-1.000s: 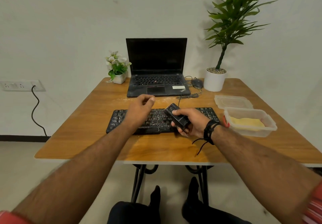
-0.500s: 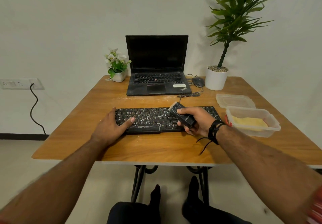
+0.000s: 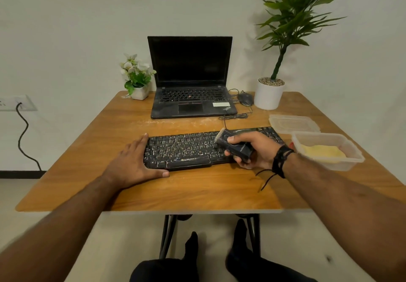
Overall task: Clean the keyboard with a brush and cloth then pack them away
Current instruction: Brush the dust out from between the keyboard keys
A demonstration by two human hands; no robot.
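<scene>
A black keyboard (image 3: 186, 150) lies across the middle of the wooden table (image 3: 197, 189). My left hand (image 3: 134, 163) rests flat against the keyboard's left end, fingers straight, thumb along its front edge. My right hand (image 3: 254, 150) grips a dark, blocky brush (image 3: 232, 144) over the keyboard's right half. The brush's pale bristles point up and left, just above the keys. A yellow cloth (image 3: 323, 151) sits inside a clear plastic container (image 3: 351, 161) at the right.
Behind the keyboard stands an open black laptop (image 3: 191, 97) with a mouse (image 3: 245, 99) and cable beside it. The container's lid (image 3: 292, 123) lies flat behind the container. A white potted plant (image 3: 269, 92) and a small flower pot (image 3: 137, 90) stand at the back.
My left hand came down from above the keys and settled at the keyboard's left end. The right hand tilted the brush so its bristles show toward the keys.
</scene>
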